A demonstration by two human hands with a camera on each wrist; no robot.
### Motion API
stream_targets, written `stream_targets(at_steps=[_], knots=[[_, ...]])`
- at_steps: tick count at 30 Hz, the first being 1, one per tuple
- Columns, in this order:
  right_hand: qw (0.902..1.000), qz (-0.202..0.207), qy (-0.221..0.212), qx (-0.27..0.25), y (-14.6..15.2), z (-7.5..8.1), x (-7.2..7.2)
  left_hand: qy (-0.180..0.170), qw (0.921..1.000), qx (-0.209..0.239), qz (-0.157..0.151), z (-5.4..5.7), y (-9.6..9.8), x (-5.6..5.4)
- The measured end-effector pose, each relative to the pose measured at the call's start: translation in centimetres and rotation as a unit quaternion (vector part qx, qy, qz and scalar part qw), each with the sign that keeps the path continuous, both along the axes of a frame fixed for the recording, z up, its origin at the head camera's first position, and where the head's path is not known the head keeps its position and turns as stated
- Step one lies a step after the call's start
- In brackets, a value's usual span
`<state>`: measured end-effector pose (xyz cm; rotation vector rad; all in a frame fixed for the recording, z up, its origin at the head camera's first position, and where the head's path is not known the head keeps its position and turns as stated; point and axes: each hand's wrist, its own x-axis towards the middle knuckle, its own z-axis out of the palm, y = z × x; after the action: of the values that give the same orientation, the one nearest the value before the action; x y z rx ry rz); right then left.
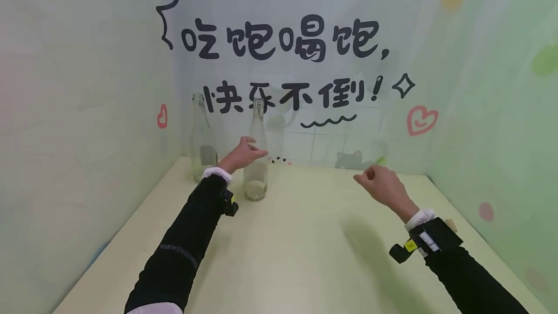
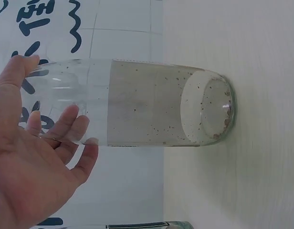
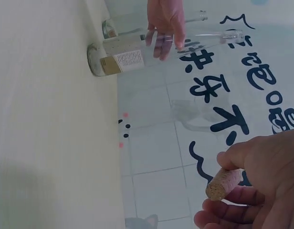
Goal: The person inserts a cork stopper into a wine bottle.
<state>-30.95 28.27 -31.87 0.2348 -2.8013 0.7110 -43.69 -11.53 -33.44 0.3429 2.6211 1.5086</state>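
Observation:
A clear glass bottle [image 1: 255, 178] stands upright on the table, with a label on its side and dark specks in the lower part. My left hand [image 1: 245, 153] is around its upper body, thumb on one side and fingers on the other, in a loose hold [image 2: 47, 138]. Over the table on the right, my right hand [image 1: 383, 185] pinches a cork [image 3: 223, 183] between thumb and fingers; the cork is hidden in the head view. A second glass bottle [image 1: 202, 144] stands to the left, partly behind my left wrist.
The pale table [image 1: 305, 246] runs back to a wall with large dark lettering. Walls close it in on the left [image 1: 87, 134] and right [image 1: 488, 134]. A small beige object [image 1: 451, 225] shows beside my right wrist strap.

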Motion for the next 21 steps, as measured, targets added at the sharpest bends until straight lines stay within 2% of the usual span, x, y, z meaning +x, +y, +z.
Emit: stream_targets(at_steps=[4,10,15,21], knots=[[0.9992,0.002,0.036,-0.015,-0.7,0.8,0.5,-0.001,0.9998,0.0,-0.019,-0.1,-0.2,0.7],[0.996,-0.008,0.076,-0.047,-0.9,1.3,1.2,-0.011,0.9995,0.01,-0.028,-0.6,0.7,1.7],[0.9934,-0.008,0.091,-0.07,-1.5,1.3,1.5,-0.013,0.9992,0.01,-0.037,-0.7,1.0,2.7],[0.9915,0.0,0.104,-0.078,-2.3,1.6,2.0,-0.003,0.9975,0.012,-0.069,-0.5,1.0,3.9]])
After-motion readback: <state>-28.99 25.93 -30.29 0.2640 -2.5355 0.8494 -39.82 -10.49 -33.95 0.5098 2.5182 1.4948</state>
